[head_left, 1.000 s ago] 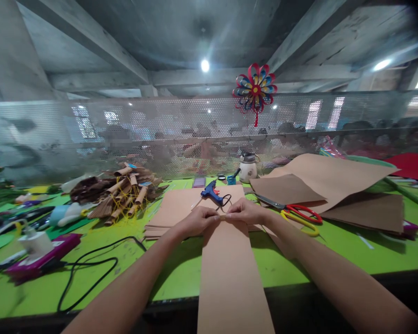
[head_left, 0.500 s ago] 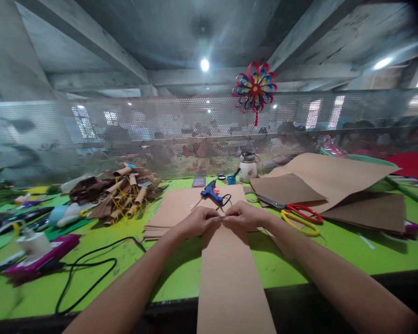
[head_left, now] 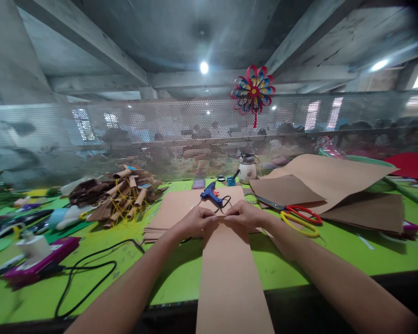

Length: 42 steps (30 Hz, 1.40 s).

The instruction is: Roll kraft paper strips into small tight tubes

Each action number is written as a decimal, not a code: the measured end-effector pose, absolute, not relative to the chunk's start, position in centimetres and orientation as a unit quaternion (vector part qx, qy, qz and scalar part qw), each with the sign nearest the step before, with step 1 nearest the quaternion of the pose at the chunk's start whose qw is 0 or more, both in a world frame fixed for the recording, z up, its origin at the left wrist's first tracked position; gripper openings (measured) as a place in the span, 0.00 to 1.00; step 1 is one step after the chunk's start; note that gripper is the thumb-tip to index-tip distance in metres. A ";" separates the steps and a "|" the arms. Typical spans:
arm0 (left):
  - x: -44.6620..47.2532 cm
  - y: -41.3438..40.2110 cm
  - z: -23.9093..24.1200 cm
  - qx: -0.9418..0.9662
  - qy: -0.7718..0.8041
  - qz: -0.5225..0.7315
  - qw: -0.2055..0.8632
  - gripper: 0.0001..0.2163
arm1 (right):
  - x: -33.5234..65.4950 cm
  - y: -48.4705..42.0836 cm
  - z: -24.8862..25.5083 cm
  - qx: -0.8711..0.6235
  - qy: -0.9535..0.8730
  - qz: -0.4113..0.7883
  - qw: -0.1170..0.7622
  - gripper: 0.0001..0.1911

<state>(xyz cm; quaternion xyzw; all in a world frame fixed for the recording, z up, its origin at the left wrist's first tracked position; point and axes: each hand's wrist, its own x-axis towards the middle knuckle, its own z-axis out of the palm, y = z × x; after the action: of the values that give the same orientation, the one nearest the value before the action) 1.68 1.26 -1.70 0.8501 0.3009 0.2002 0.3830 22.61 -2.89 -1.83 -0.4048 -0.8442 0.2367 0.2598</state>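
A long strip of brown kraft paper (head_left: 230, 273) runs from the table over its front edge toward me. My left hand (head_left: 199, 220) pinches the strip's far end, thumb and fingers pressed together at the fold. Close beside it, my right hand (head_left: 243, 214) grips the same end in a matching pinch. Just beyond my fingers, a blue glue gun (head_left: 212, 194) with a red trigger rests on a stack of brown paper sheets (head_left: 170, 208). Scissors (head_left: 301, 215) with red and yellow handles lie to the right of my right hand.
Bundled paper rolls with yellow string (head_left: 132, 195) are heaped at the left. A purple power strip (head_left: 42, 264) and black cable (head_left: 87, 273) lie nearer. Large brown sheets (head_left: 330, 181) spread on the right. A white jar (head_left: 247, 169) stands before the perforated metal screen (head_left: 177, 134).
My fingertips have moved slightly apart along the strip's far end, showing more of its folded edge between them. Otherwise the objects on the table stay in place.
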 end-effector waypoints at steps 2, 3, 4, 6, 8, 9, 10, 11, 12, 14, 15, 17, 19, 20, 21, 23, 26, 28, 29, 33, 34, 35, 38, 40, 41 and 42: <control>1.7 1.3 -1.9 0.846 0.304 0.202 0.388 0.20 | 22.6 -2.9 -1.8 -0.406 -0.842 0.238 0.265 0.16; 1.6 1.4 -1.9 0.845 0.303 0.202 0.391 0.20 | 22.6 -3.0 -1.8 -0.408 -0.841 0.236 0.267 0.16; 1.5 1.4 -2.0 0.844 0.299 0.202 0.397 0.20 | 22.6 -3.0 -1.8 -0.410 -0.840 0.234 0.267 0.16; 1.4 1.4 -2.0 0.841 0.283 0.208 0.412 0.19 | 22.6 -3.1 -1.8 -0.412 -0.839 0.235 0.265 0.16; 1.2 1.4 -1.9 0.832 0.268 0.222 0.432 0.19 | 22.7 -3.0 -1.8 -0.416 -0.838 0.239 0.262 0.15; 1.1 1.4 -1.9 0.826 0.261 0.232 0.443 0.19 | 22.8 -2.9 -1.8 -0.418 -0.837 0.240 0.261 0.15; 1.1 1.5 -1.9 0.818 0.254 0.243 0.454 0.19 | 22.8 -2.8 -1.9 -0.420 -0.836 0.240 0.260 0.15; 1.1 1.5 -1.9 0.812 0.247 0.252 0.465 0.20 | 22.9 -2.6 -2.0 -0.423 -0.835 0.239 0.260 0.16; 1.1 1.6 -2.0 0.806 0.240 0.259 0.475 0.19 | 23.0 -2.5 -2.0 -0.425 -0.834 0.236 0.260 0.16; 1.2 1.8 -2.1 0.803 0.232 0.270 0.478 0.17 | 23.2 -2.3 -2.1 -0.427 -0.833 0.234 0.261 0.15; 1.2 1.9 -2.2 0.806 0.234 0.273 0.470 0.16 | 23.2 -2.2 -2.2 -0.428 -0.833 0.234 0.261 0.15; 1.3 2.0 -2.3 0.819 0.246 0.283 0.434 0.15 | 23.3 -2.1 -2.3 -0.431 -0.831 0.236 0.260 0.15; 1.5 2.1 -2.3 0.832 0.258 0.294 0.394 0.14 | 23.3 -2.2 -2.3 -0.429 -0.831 0.241 0.260 0.15; 1.5 2.2 -2.4 0.836 0.261 0.299 0.379 0.13 | 23.3 -2.3 -2.3 -0.427 -0.831 0.242 0.263 0.15; 1.5 2.2 -2.4 0.839 0.263 0.304 0.366 0.12 | 23.3 -2.3 -2.3 -0.425 -0.831 0.241 0.267 0.15; 1.5 2.2 -2.5 0.840 0.268 0.316 0.351 0.12 | 23.2 -2.5 -2.2 -0.427 -0.830 0.237 0.271 0.15; 1.4 2.2 -2.7 0.834 0.265 0.317 0.366 0.12 | 23.0 -2.6 -2.0 -0.434 -0.830 0.221 0.273 0.16; 1.4 2.2 -2.8 0.836 0.257 0.303 0.378 0.15 | 23.0 -2.6 -2.0 -0.431 -0.833 0.207 0.279 0.16; 1.4 2.2 -2.8 0.840 0.257 0.296 0.376 0.17 | 22.9 -2.7 -2.0 -0.429 -0.834 0.201 0.283 0.16; 1.8 2.0 -2.8 0.841 0.284 0.291 0.357 0.16 | 22.8 -2.7 -2.1 -0.420 -0.841 0.183 0.289 0.16; 1.9 2.0 -2.8 0.835 0.295 0.289 0.363 0.16 | 22.8 -2.7 -2.1 -0.420 -0.841 0.182 0.289 0.16; 2.0 1.9 -2.8 0.829 0.306 0.286 0.370 0.16 | 22.7 -2.7 -2.1 -0.420 -0.841 0.183 0.287 0.15; 2.2 1.8 -2.8 0.810 0.332 0.284 0.391 0.17 | 22.6 -2.7 -2.1 -0.422 -0.841 0.191 0.280 0.15; 2.2 1.8 -2.9 0.803 0.341 0.289 0.395 0.16 | 22.6 -2.6 -2.1 -0.423 -0.840 0.201 0.275 0.15; 2.2 1.8 -2.9 0.801 0.344 0.291 0.394 0.16 | 22.6 -2.5 -2.1 -0.425 -0.839 0.206 0.271 0.15; 2.2 1.8 -3.0 0.800 0.347 0.293 0.391 0.16 | 22.6 -2.5 -2.1 -0.427 -0.838 0.210 0.268 0.15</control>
<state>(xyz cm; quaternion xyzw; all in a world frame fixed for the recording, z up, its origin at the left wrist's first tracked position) 2.17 1.75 -2.95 0.8003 0.3468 0.2931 0.3915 22.64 -2.49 -2.15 -0.4271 -0.8378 0.2098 0.2677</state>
